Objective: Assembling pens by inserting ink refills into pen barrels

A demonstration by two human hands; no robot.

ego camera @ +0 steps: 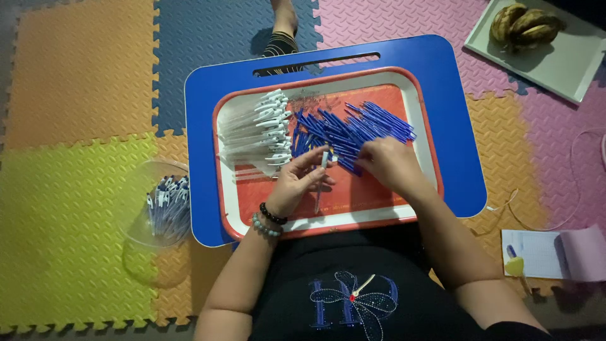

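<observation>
Two hands over slim blue plastic refills (pixel 353 129): left (pixel 302 182) pinching a clear pen barrel (pixel 320 183), right (pixel 390 163) grasping refills.

Caps (pixel 268 129) lie left of refills (pixel 353 129) on the tray (pixel 328 221).

A home floor, shown by foam play mats (pixel 82 189).

Pen piles (pixel 353 129) crowd tray's (pixel 372 215) far half; near half bare.
</observation>
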